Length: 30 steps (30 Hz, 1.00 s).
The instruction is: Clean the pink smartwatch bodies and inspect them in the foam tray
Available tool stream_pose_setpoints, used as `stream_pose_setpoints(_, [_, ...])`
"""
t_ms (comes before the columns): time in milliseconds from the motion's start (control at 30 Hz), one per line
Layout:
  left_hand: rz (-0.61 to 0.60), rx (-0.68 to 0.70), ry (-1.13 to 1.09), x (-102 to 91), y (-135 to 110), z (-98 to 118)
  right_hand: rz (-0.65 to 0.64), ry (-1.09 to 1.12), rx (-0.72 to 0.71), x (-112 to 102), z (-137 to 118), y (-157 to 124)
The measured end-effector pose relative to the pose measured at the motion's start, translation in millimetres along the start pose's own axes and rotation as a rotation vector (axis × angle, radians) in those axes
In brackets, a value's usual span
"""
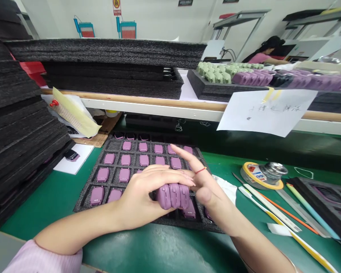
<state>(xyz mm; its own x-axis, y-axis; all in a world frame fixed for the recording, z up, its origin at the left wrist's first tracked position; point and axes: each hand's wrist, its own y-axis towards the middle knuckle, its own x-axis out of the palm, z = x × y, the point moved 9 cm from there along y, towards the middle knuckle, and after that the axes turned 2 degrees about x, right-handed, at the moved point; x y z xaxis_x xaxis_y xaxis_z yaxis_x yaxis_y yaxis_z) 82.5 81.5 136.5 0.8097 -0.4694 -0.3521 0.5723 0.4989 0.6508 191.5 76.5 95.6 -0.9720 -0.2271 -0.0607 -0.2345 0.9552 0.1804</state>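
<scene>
My left hand (138,195) is wrapped round a short row of purple watch cases (174,196) pressed side by side, held above the tray. Close to the right end of that row is my right hand (211,185), its index finger stretched out and its thumb apart; its other fingers are partly hidden behind my left fingertips. A reddish band circles the right index finger. Below both hands lies a black foam tray (86,191) with purple watch cases (103,174) in its compartments. My hands cover part of its middle and right side.
Foam trays are stacked high at left (22,125) and on the shelf (110,53). To the right lie a tape roll (251,176) with a metal-topped container, a toothbrush (269,214), rulers and another tray (329,201). A paper (268,112) hangs from the shelf edge. A person sits beyond.
</scene>
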Motion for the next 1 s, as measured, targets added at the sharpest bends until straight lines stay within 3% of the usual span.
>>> stream_pose_setpoints(133, [-0.050, -0.017, 0.012, 3.7, -2, 0, 0.102, -0.067, 0.002, 2, -2, -1])
stream_pose_setpoints(233, [-0.084, -0.217, 0.013, 3.6, -7, -13, 0.156, -0.127, -0.097, 0, -11, -4])
stream_pose_setpoints(367, [-0.117, -0.609, -0.454, 16.4, -21, -36, 0.242, -0.348, -0.268, -4, -29, -11])
stream_pose_setpoints(467, [-0.081, -0.788, -0.772, 28.7, -29, -44, 0.226, -0.521, -0.428, 5, -41, -14])
stream_pose_setpoints(567, [0.010, -0.842, -0.874, 32.6, -30, -52, 0.137, -0.660, -0.472, 17, -41, -13])
stream_pose_setpoints(700, [0.059, -0.914, -0.998, 40.6, -33, -57, 0.118, -0.601, -0.307, 4, -38, -7])
stream_pose_setpoints(833, [0.097, -0.879, -0.997, 37.7, -32, -57, 0.130, -0.522, -0.338, -8, -54, -8])
stream_pose_setpoints(1000, [0.075, -0.826, -0.995, 37.2, -30, -57, 0.133, -0.501, -0.395, -7, -60, -7])
